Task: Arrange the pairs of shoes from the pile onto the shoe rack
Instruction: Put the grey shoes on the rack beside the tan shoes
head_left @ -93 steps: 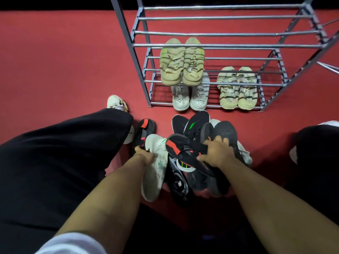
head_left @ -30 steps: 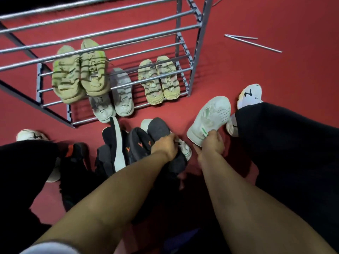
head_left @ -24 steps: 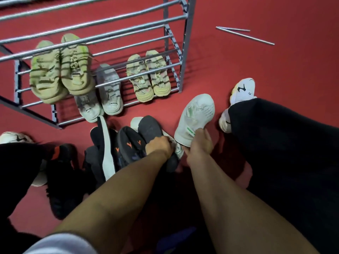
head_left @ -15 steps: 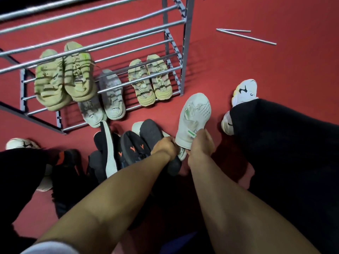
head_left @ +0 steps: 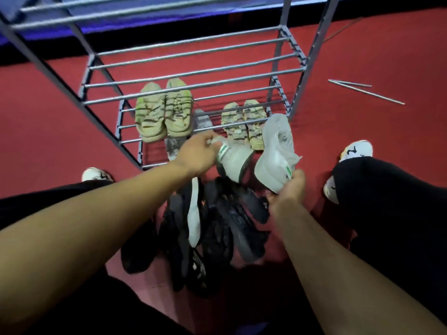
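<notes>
My left hand (head_left: pixel 197 154) grips a white sneaker with a green heel mark (head_left: pixel 235 160), lifted above the pile. My right hand (head_left: pixel 287 189) holds the matching white sneaker (head_left: pixel 275 153) by its heel, toe pointing up toward the rack. Both shoes hang just in front of the grey metal shoe rack (head_left: pixel 193 73). A pile of black shoes (head_left: pixel 212 228) lies on the red floor between my arms. On the rack sit a pair of beige-green sandals (head_left: pixel 163 112), a beige pair (head_left: pixel 244 124) at the right, and grey shoes (head_left: pixel 174 143), partly hidden by my left hand.
My own feet in white sneakers rest at the left (head_left: pixel 96 174) and right (head_left: pixel 353 153), with black trousers on both sides. Two loose metal rods (head_left: pixel 362 90) lie on the red carpet right of the rack. The upper rack tiers hold nothing.
My left hand has pulled a second white sneaker out of the pile and raised it. My right hand lifted its white sneaker off the floor. The view swung back to face the rack.
</notes>
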